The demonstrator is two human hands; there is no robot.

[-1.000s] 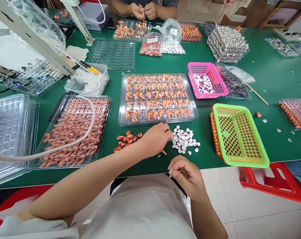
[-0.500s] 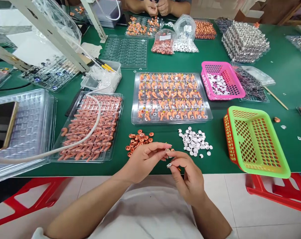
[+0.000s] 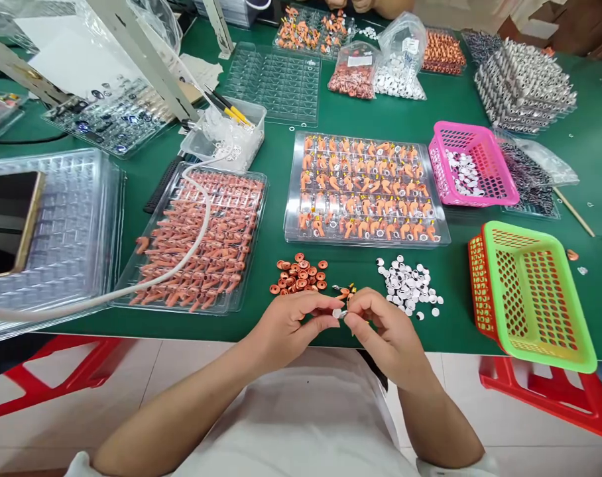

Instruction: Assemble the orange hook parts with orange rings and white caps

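The table carried a tray of orange parts near its front edge. Over that edge, the left hand and right hand met, fingers of both pinched shut on a small white disc.

1. The table mat is matt green, smooth.
2. The blister tray is clear, glossy plastic.
3. The green basket and pink basket are perforated glossy plastic.
4. The hose looks like smooth, pale rubbery plastic.
5. The bags are clear, crinkled plastic film.
6. The stools are shiny red plastic.
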